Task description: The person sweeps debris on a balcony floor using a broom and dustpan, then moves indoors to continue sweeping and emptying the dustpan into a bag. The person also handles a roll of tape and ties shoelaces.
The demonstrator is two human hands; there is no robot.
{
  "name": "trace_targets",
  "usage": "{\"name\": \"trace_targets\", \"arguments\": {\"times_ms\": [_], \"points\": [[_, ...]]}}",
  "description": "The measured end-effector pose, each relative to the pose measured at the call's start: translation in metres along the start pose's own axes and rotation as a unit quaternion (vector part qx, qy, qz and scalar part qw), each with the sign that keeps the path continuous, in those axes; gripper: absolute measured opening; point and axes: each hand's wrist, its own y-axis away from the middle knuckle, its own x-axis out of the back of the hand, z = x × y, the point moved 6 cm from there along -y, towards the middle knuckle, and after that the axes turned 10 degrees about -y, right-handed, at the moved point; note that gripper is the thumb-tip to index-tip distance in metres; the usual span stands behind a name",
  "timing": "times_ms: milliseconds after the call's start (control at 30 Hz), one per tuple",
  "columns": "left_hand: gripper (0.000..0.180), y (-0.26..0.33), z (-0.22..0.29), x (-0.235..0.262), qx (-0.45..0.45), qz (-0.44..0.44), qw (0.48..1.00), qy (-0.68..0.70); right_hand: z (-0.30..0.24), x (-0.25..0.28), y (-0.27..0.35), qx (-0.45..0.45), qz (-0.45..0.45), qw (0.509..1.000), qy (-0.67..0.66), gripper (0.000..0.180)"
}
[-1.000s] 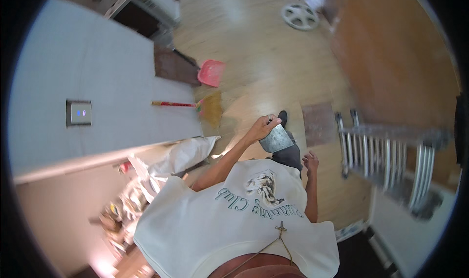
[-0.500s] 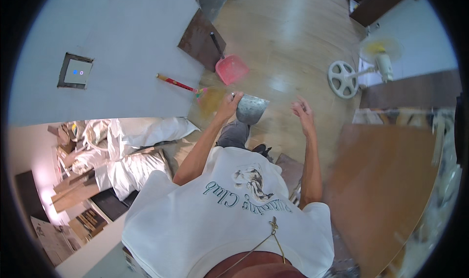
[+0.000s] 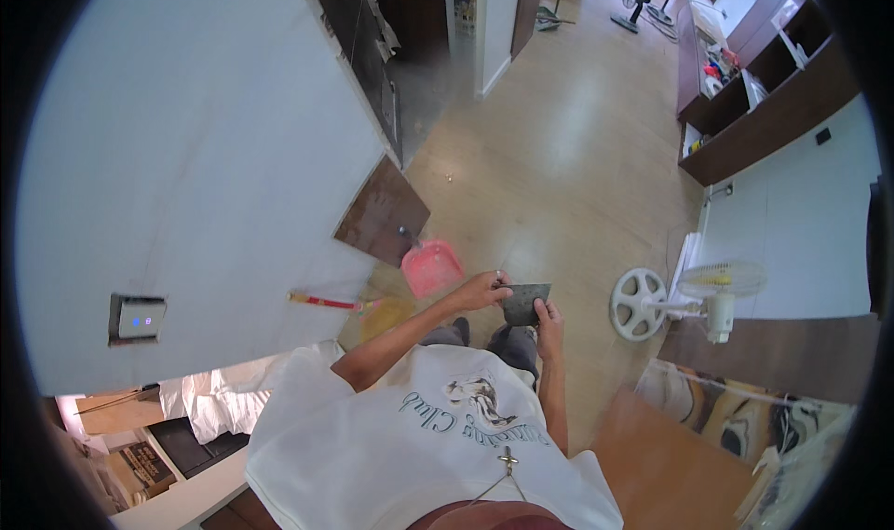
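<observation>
In front of my body I hold a broad grey metal putty scraper, its flat blade facing up. My left hand is closed at the blade's left end, where the handle is hidden in the fingers. My right hand grips the blade's right edge, thumb on top of it. Left of my hands, a pink dustpan lies on the floor. Nearby is a broom with a red-and-yellow handle and yellowish bristles.
A white pedestal fan lies tipped on its side at right, near a brown board. A brown panel leans on the left wall. White sacks lie at lower left. Cabinets line the far right.
My right hand has come in from the right and taken hold of the blade's edge. The scraper has turned and shifted right. The view has tilted up, showing more floor ahead.
</observation>
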Motion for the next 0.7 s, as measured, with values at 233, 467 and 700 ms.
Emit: {"name": "trace_targets", "arguments": {"times_ms": [233,467,700], "points": [[0.026,-0.142,0.043,0.096,-0.055,0.08,0.984,-0.15,-0.1,-0.041,-0.187,-0.01,-0.145,0.955,0.26,0.03],[0.024,-0.235,0.043,0.199,0.055,0.272,0.96,-0.03,-0.139,-0.138,-0.382,-0.042,-0.283,0.892,0.349,0.037],[0.014,-0.312,0.099,0.292,0.017,0.357,0.93,0.089,-0.207,-0.223,-0.521,-0.007,-0.46,0.806,0.374,0.041]]}}
